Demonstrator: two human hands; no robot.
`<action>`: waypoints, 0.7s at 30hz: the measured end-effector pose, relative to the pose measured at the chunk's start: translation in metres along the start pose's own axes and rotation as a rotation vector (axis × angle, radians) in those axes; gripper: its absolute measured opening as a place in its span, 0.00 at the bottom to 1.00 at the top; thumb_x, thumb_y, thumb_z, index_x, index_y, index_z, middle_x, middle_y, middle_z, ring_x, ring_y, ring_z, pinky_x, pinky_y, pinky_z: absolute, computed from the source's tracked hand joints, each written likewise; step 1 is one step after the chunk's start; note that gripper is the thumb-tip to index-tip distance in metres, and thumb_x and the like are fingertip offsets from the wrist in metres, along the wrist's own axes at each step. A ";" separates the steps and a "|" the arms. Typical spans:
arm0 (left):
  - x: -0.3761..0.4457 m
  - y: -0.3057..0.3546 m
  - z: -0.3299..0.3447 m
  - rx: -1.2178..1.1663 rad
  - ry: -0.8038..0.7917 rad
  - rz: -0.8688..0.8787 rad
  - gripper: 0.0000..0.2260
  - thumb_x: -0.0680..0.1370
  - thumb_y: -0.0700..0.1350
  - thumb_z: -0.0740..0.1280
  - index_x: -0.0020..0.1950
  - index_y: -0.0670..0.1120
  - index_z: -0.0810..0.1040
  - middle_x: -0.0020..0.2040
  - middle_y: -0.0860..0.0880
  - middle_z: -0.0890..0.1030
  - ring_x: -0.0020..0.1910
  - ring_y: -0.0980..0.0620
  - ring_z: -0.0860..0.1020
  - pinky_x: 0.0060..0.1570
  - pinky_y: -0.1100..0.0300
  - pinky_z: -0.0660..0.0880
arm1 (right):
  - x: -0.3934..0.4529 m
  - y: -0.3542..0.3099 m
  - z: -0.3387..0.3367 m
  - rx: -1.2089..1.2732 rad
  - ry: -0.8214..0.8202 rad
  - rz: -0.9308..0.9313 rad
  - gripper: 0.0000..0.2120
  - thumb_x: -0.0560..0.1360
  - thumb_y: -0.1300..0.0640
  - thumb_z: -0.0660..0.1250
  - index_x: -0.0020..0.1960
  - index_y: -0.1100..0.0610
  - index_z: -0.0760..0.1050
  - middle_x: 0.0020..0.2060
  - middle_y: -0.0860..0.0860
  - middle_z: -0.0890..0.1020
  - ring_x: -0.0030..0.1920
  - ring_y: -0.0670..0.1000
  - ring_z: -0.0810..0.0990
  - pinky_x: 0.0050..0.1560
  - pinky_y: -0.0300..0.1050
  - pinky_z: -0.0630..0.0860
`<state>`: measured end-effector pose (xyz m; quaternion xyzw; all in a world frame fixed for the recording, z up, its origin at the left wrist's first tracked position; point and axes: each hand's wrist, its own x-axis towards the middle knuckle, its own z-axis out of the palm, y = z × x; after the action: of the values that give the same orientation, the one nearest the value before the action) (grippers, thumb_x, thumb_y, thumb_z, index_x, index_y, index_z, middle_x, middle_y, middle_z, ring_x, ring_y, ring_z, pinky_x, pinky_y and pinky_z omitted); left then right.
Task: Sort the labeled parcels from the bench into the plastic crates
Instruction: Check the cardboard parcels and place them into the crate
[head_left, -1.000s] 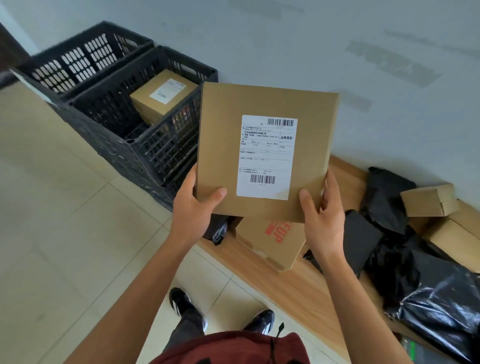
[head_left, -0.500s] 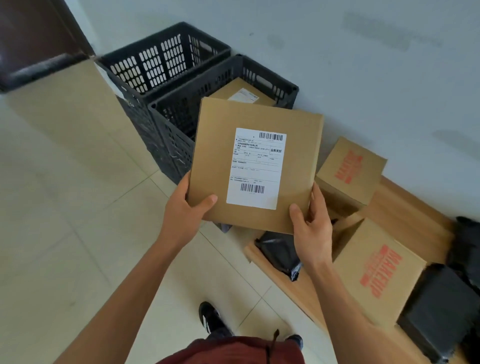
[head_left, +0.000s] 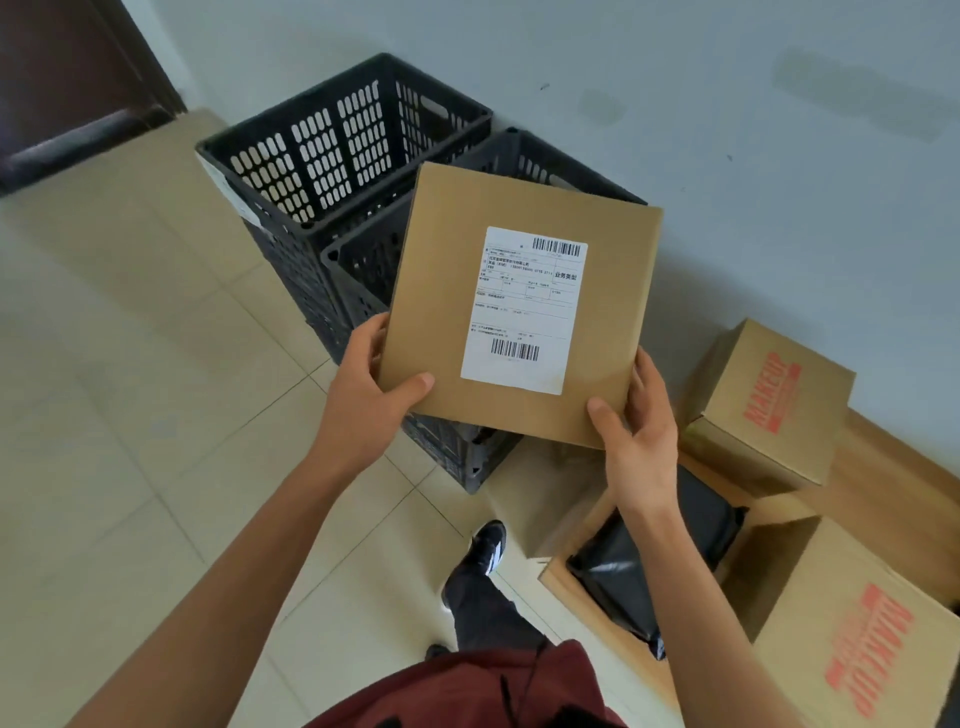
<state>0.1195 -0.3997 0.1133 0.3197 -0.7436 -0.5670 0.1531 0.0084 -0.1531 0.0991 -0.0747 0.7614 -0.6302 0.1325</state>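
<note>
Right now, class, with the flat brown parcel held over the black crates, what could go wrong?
1. Left hand and right hand grip only the flat brown cardboard parcel's lower corners; it might tip.
2. It hides the nearer black plastic crate, so the drop is blind.

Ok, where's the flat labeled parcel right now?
In the head view the flat parcel is centre frame, held at its lower corners by the left hand and right hand, in front of the nearer black crate.

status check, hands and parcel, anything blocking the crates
Left hand and right hand grip flat labeled parcel by its lower corners. Parcel held over near crate. Far crate open, nothing blocking.
</note>
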 end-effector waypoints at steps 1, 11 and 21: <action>0.016 0.004 0.000 0.022 -0.007 0.010 0.31 0.78 0.39 0.74 0.76 0.57 0.66 0.64 0.67 0.74 0.62 0.67 0.75 0.55 0.68 0.75 | 0.012 -0.001 0.006 0.017 0.016 -0.002 0.35 0.79 0.51 0.69 0.82 0.44 0.59 0.75 0.43 0.73 0.76 0.47 0.71 0.74 0.61 0.72; 0.157 0.028 -0.004 0.163 -0.030 0.054 0.31 0.78 0.46 0.75 0.79 0.55 0.67 0.70 0.58 0.77 0.66 0.57 0.77 0.65 0.51 0.78 | 0.130 -0.014 0.050 0.006 -0.040 0.014 0.35 0.82 0.61 0.68 0.83 0.46 0.56 0.77 0.41 0.70 0.75 0.39 0.69 0.72 0.42 0.71; 0.268 0.017 0.021 0.297 -0.108 0.021 0.29 0.79 0.47 0.74 0.78 0.51 0.69 0.69 0.55 0.77 0.65 0.52 0.76 0.67 0.50 0.76 | 0.209 -0.016 0.089 -0.134 0.050 0.186 0.36 0.83 0.59 0.66 0.84 0.46 0.51 0.73 0.39 0.70 0.64 0.37 0.72 0.58 0.27 0.68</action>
<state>-0.0990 -0.5551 0.0867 0.3002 -0.8297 -0.4654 0.0700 -0.1654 -0.2989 0.0769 0.0034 0.8086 -0.5644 0.1659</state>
